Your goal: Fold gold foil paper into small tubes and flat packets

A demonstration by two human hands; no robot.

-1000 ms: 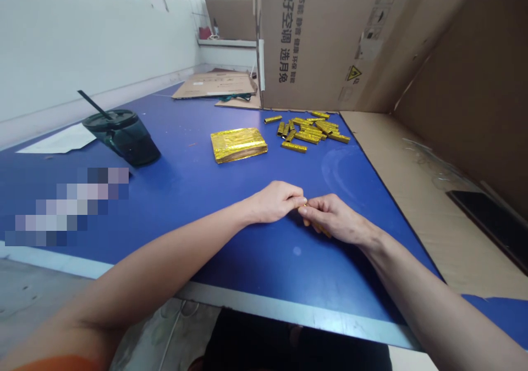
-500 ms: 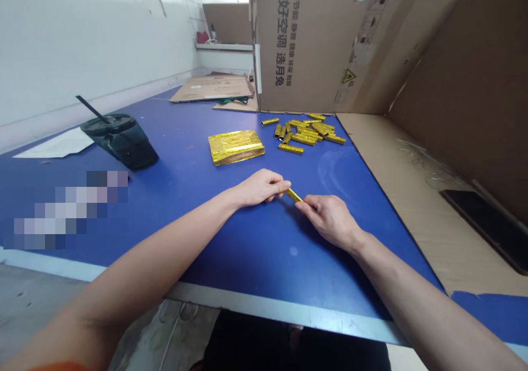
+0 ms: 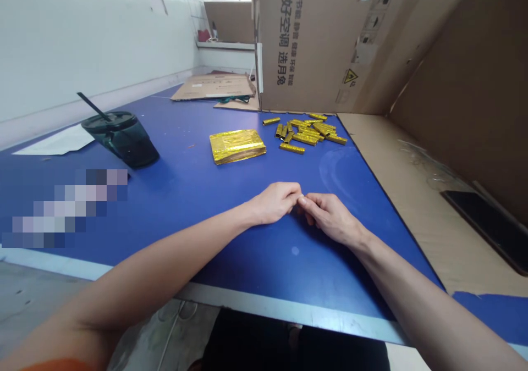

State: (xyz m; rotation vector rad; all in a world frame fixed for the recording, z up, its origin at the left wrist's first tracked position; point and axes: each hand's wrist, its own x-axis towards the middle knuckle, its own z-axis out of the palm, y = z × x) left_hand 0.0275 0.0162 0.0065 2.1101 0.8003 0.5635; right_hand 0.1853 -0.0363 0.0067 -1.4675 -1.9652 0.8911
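Note:
My left hand (image 3: 280, 201) is closed in a pinch over the blue table, its fingertips meeting those of my right hand (image 3: 328, 214). My right hand is closed as well, thumb on top. The folded strip of gold foil paper that showed between them a moment ago is now covered by the fingers. Beyond my hands lies a stack of gold foil paper sheets (image 3: 238, 145). To its right is a loose pile of folded gold strips (image 3: 309, 134), with one strip (image 3: 292, 149) lying at the near side.
A dark cup with a straw (image 3: 127, 140) stands at the left by a white sheet (image 3: 58, 141). A large cardboard box (image 3: 322, 46) rises behind the strips. Flat cardboard (image 3: 396, 195) covers the right side, with a black phone-like slab (image 3: 487, 231) on it. A blurred patch hides something at left.
My left hand has moved right and slightly down until its fingers meet my right hand's. The gold strip between them has gone out of sight. The stack and pile stay put.

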